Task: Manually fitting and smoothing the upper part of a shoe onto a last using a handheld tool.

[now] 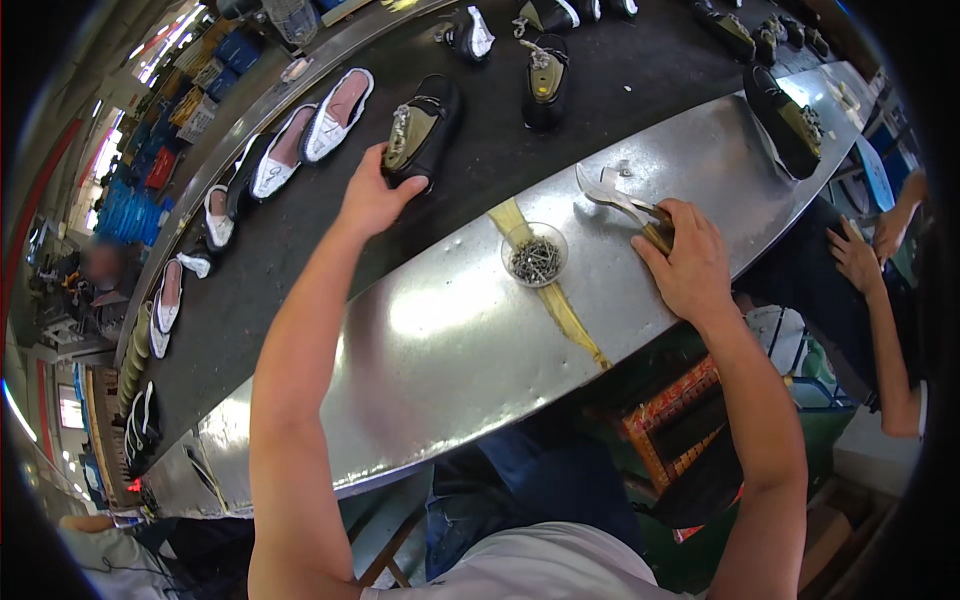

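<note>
My left hand (pixel 376 200) grips the near end of a black shoe (pixel 437 135) with an olive lining and laces, over the dark belt. The thumb lies on one side and the fingers go round the other. On the metal bench, my right hand (pixel 692 262) is closed round the handles of a pair of pliers (pixel 612 196), whose curved metal jaws point away to the left. Between my hands stands a small round clear dish (pixel 535 254) full of metal nails. It sits on a strip of yellow tape (pixel 570 322) stuck to the bench.
Pairs of white-trimmed shoes (pixel 338 115) line the left of the dark belt (pixel 300 235). Another black shoe (pixel 545 82) stands ahead, and one more (pixel 783 122) rests on the metal bench (pixel 440 400) at right. A co-worker's hands (pixel 856 256) show at far right.
</note>
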The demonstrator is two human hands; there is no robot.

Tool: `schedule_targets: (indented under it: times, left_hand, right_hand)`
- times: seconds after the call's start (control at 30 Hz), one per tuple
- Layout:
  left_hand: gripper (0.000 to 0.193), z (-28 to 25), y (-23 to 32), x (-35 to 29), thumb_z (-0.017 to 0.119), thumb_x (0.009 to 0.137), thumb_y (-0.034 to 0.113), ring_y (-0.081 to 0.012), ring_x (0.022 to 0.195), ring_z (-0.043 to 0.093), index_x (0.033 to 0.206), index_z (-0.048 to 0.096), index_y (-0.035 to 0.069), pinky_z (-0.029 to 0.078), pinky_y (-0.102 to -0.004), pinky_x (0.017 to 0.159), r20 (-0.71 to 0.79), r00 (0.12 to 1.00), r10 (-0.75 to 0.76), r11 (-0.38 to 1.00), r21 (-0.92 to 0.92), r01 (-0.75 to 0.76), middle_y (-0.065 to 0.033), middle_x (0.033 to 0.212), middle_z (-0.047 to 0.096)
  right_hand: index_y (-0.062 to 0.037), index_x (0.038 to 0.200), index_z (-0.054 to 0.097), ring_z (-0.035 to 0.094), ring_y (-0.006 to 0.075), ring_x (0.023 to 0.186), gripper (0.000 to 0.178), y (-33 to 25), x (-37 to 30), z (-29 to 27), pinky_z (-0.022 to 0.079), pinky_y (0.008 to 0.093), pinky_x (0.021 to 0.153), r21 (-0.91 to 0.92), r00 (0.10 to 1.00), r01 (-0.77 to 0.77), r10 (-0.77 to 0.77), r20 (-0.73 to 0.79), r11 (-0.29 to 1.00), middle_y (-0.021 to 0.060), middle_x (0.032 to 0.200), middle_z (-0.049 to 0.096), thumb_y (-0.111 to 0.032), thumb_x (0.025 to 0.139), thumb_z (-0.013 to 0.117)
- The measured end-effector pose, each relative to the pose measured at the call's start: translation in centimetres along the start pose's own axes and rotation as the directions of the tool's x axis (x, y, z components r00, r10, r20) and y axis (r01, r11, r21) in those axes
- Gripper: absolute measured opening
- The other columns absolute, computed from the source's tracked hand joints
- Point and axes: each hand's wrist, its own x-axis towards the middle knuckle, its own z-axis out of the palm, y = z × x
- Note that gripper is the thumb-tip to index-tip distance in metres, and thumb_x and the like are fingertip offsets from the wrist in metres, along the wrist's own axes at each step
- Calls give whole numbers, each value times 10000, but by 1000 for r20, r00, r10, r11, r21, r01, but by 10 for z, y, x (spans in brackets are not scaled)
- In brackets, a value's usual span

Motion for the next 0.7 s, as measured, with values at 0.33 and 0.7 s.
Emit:
schedule_targets:
  times: [0.33,0.7]
  left_hand:
    - [1023,-45,-176,141,733,851,528,-478,1493,223,1505,311,-137,209,-477,1230,-662,725,-192,879,212,426,-407,1553,267]
    - [718,-64,-117,89,806,779,597,-149,642,526,1038,633,-49,403,-317,493,-60,842,-536,843,-97,530,-45,810,588]
  right_hand:
    - [-51,1204,573,606,366,1060,475,-3,6,3,459,456,938,24,999,-32,31,30,999,146,1107,633,-245,825,783]
    - [-62,1209,574,609,369,1060,475,2,3,3,461,464,951,28,1000,-28,27,6,999,150,1116,634,-285,839,772]
